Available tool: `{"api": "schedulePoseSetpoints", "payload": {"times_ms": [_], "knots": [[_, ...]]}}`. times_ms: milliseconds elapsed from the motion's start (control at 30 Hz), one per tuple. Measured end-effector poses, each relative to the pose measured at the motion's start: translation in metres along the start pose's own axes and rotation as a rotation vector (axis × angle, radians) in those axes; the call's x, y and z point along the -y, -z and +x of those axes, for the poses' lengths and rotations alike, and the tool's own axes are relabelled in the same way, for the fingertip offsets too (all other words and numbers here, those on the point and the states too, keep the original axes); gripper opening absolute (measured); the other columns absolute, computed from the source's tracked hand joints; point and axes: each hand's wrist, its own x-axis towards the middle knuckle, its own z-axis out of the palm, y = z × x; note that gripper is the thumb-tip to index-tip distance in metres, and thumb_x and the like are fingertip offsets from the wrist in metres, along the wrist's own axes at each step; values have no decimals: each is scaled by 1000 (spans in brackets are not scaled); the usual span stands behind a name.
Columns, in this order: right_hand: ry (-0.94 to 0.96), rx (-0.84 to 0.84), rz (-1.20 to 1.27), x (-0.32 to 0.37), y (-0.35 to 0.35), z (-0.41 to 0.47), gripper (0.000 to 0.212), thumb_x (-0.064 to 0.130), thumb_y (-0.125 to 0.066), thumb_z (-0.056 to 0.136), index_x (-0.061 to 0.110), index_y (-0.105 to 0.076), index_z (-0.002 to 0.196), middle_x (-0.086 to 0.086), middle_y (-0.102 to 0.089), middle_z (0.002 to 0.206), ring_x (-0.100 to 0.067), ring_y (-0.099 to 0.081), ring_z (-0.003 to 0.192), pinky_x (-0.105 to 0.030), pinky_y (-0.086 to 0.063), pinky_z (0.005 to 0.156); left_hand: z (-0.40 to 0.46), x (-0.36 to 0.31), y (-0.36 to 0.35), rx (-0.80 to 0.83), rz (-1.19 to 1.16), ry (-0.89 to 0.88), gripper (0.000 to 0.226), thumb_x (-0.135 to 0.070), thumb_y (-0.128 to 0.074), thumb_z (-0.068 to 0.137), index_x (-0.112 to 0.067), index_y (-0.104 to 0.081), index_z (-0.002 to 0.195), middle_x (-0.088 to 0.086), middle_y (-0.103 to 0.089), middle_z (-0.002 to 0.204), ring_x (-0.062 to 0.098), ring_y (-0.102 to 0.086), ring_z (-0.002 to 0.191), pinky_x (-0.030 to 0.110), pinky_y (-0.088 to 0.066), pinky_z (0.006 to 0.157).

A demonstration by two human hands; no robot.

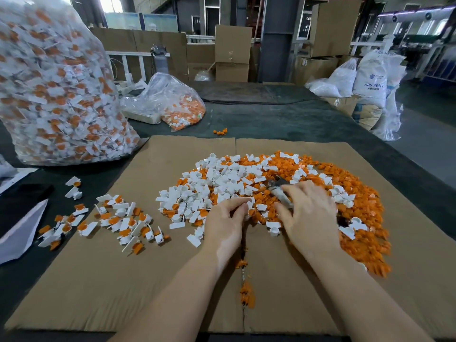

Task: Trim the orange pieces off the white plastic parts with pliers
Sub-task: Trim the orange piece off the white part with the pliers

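Note:
My left hand pinches a white plastic part with an orange piece at the near edge of the pile. My right hand grips the pliers, whose dark jaws point up and left, a little above and to the right of that part. A pile of trimmed white parts lies in the middle of the cardboard sheet. Cut orange pieces are heaped to the right. Untrimmed white-and-orange parts are scattered at the left.
A big clear bag of untrimmed parts stands at the far left. A smaller bag lies behind the cardboard. Orange scraps sit in the cardboard's centre seam. Cardboard boxes and white sacks stand beyond the dark table.

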Motion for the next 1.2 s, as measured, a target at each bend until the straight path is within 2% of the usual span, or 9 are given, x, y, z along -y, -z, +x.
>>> {"api": "schedulePoseSetpoints", "payload": {"times_ms": [100, 167, 300, 467, 733, 933, 1033, 1100, 1200], "knots": [[198, 18, 281, 17, -5, -11, 18, 6, -71, 79, 7, -71, 97, -6, -65, 92, -22, -60, 90, -32, -49, 81, 0, 0, 2, 20, 29, -36, 24, -18, -52, 95, -20, -69, 112, -6, -68, 110, 6, -57, 107, 10, -38, 85], [220, -3, 339, 21, -9, -16, 12, 2, -73, 76, 6, -72, 87, -5, -66, 83, -22, -62, 81, -33, -52, 73, -2, 0, 5, 32, 16, -40, 23, -15, -53, 94, -22, -70, 109, -11, -66, 107, 2, -54, 106, 7, -35, 86], [135, -37, 435, 21, -11, -20, 4, 1, -70, 79, 5, -69, 80, -5, -65, 78, -23, -60, 78, -32, -49, 70, -8, 1, 8, 106, -80, -28, 30, -7, -64, 85, -30, -68, 105, -13, -64, 92, 5, -59, 89, 15, -45, 83], [99, -20, 466, 21, -10, -23, 5, 0, -68, 80, 5, -68, 80, -3, -64, 79, -20, -58, 81, -25, -44, 74, -10, 0, 5, 115, 20, -99, 33, -15, -73, 80, -25, -66, 111, -19, -62, 91, -2, -57, 80, 2, -40, 70], [102, -74, 451, 19, -12, -24, 2, 7, -67, 83, 7, -69, 85, -1, -63, 83, -15, -57, 85, -19, -42, 77, -13, -1, 2, 93, 101, -124, 24, -22, -66, 87, -29, -65, 110, -14, -61, 103, -1, -52, 88, 6, -38, 72], [100, -116, 430, 18, -12, -25, 3, 9, -68, 83, 6, -68, 83, -2, -63, 81, -16, -57, 83, -24, -46, 72, -15, -4, 3, -35, 105, -116, 8, -23, -58, 92, -31, -59, 93, -13, -47, 93, -7, -45, 85, -4, -29, 70], [108, -111, 423, 18, -12, -25, 3, 9, -67, 83, 7, -67, 82, -2, -62, 80, -16, -56, 81, -23, -46, 72, -15, -3, 10, -148, 120, -111, 6, -22, -56, 93, -22, -62, 92, -9, -44, 90, -1, -44, 83, -2, -28, 70], [106, -111, 422, 18, -12, -25, 3, 8, -67, 83, 7, -67, 81, -2, -62, 79, -16, -56, 80, -21, -43, 74, -13, -1, 21, -255, 199, -124, 12, -21, -57, 92, -14, -66, 97, -10, -39, 88, 7, -43, 88, 5, -29, 75], [105, -114, 427, 19, -14, -25, 2, 6, -68, 82, 6, -67, 80, -3, -62, 78, -17, -56, 80, -16, -38, 77, -8, 6, 45, -429, 506, -117, 18, -25, -56, 92, -15, -68, 100, -3, -42, 98, 18, -40, 101, 33, -33, 89]]}}
